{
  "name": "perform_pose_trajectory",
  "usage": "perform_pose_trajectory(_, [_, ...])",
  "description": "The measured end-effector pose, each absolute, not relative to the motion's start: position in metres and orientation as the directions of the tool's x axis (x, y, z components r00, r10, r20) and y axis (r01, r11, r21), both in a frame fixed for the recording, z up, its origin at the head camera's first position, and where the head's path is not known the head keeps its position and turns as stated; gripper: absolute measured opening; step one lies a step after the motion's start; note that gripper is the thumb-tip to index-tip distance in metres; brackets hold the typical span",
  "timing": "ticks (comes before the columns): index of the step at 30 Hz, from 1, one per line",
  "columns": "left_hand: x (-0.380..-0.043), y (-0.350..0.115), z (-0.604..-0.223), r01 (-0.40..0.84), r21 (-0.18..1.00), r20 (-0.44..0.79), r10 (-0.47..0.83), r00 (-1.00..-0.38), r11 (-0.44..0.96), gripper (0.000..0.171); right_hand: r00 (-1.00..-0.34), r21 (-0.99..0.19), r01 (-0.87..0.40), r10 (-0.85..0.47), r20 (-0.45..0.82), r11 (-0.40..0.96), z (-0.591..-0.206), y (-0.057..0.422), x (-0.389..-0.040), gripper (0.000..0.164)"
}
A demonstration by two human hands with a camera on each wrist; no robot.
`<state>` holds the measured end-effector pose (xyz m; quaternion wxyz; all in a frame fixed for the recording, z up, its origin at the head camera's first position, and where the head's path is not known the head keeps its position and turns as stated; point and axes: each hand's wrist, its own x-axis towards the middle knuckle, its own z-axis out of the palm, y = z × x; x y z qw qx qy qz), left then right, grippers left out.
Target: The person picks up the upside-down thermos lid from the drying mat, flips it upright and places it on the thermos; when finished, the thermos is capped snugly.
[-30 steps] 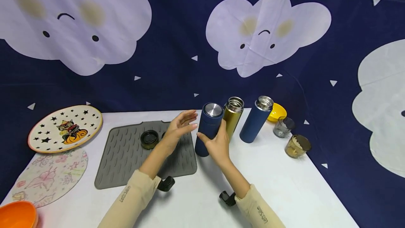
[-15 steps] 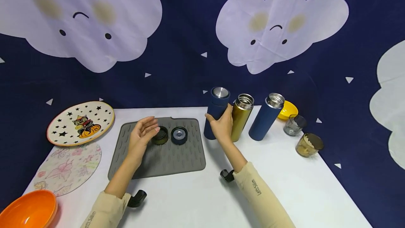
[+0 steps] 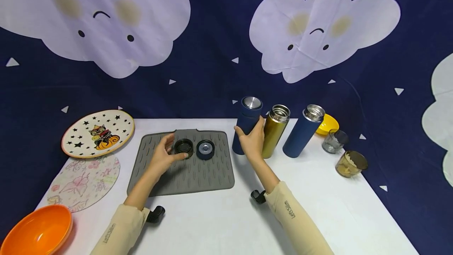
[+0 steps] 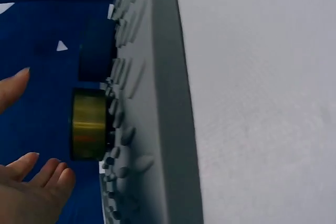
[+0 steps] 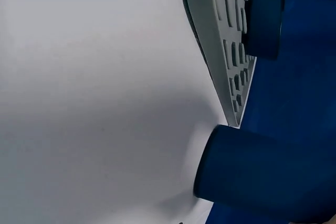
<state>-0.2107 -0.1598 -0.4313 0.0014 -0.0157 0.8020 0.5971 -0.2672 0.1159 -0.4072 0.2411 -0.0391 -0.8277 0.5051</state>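
My right hand (image 3: 253, 141) grips a dark blue thermos (image 3: 248, 118) with its steel-topped lid on. That thermos also shows in the right wrist view (image 5: 257, 169), its base close to the white tabletop; whether it touches is unclear. Over the grey drying mat (image 3: 192, 176), my left hand (image 3: 163, 156) has thumb and fingers spread about a gold-sided lid (image 3: 184, 148). In the left wrist view a gap shows between the fingers and the gold lid (image 4: 89, 124). Right of it on the mat lies a dark blue lid (image 3: 205, 149).
An uncapped gold thermos (image 3: 275, 131) and an uncapped blue thermos (image 3: 303, 131) stand right of my right hand. Farther right are a yellow bowl (image 3: 327, 124), a grey cup (image 3: 334, 141) and an amber cup (image 3: 351, 163). Leftward lie a patterned plate (image 3: 99, 133), round placemat (image 3: 85, 184) and orange bowl (image 3: 39, 229).
My left hand has left the capped blue thermos and moved left to the gold lid, its fingers spreading. My right hand has shifted that thermos farther back, beside the gold one. The head view has turned slightly.
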Motion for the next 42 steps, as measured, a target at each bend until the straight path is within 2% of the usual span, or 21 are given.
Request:
perform_pose_trajectory(4, [-0.221, -0.154, -0.440, -0.055, 0.932, -0.068, 0.025, -0.997, 0.359, 0.098, -0.891, -0.857, -0.178, 0.290, 0.349, 0.483, -0.408, 0.118, -0.259, 0.087])
perform_pose_trajectory(8, [-0.230, -0.149, -0.448, -0.053, 0.874, -0.060, 0.001, -0.998, 0.483, 0.093, -0.915, -0.869, -0.177, 0.249, 0.318, 0.461, -0.407, 0.119, -0.242, 0.090])
perform_pose_trajectory(14, [-0.234, -0.155, -0.457, 0.045, 0.796, 0.045, 0.015, -0.999, 0.603, 0.083, -0.935, -0.885, -0.180, 0.205, 0.289, 0.429, -0.402, 0.114, -0.212, 0.092])
perform_pose_trajectory(17, [-0.230, -0.160, -0.453, 0.045, 0.789, 0.053, 0.005, -0.999, 0.613, 0.082, -0.934, -0.900, -0.194, 0.206, 0.292, 0.391, -0.402, 0.110, -0.199, 0.090])
perform_pose_trajectory(20, [-0.220, -0.161, -0.439, 0.048, 0.810, 0.065, -0.008, -0.998, 0.584, 0.082, -0.919, -0.894, -0.266, 0.187, 0.348, 0.360, -0.404, 0.105, -0.188, 0.083])
perform_pose_trajectory(24, [-0.203, -0.152, -0.416, 0.119, 0.840, 0.144, -0.006, -0.990, 0.530, 0.081, -0.927, -0.891, -0.338, 0.060, 0.371, 0.302, -0.408, 0.098, -0.179, 0.070])
perform_pose_trajectory(28, [-0.185, -0.135, -0.399, 0.235, 0.834, 0.248, 0.040, -0.968, 0.499, 0.078, -0.970, -0.963, -0.216, -0.143, 0.195, 0.158, -0.408, 0.093, -0.175, 0.060])
perform_pose_trajectory(32, [-0.167, -0.116, -0.390, 0.336, 0.812, 0.329, 0.100, -0.939, 0.477, 0.079, -0.941, -1.000, -0.004, -0.337, 0.012, -0.024, -0.403, 0.090, -0.173, 0.060])
perform_pose_trajectory(36, [-0.155, -0.104, -0.388, 0.410, 0.779, 0.396, 0.135, -0.908, 0.475, 0.080, -0.886, -0.977, 0.121, -0.463, -0.027, -0.174, -0.400, 0.088, -0.171, 0.061])
perform_pose_trajectory(42, [-0.148, -0.094, -0.390, 0.466, 0.741, 0.435, 0.183, -0.882, 0.483, 0.077, -0.879, -0.950, 0.174, -0.475, -0.031, -0.261, -0.399, 0.089, -0.165, 0.051])
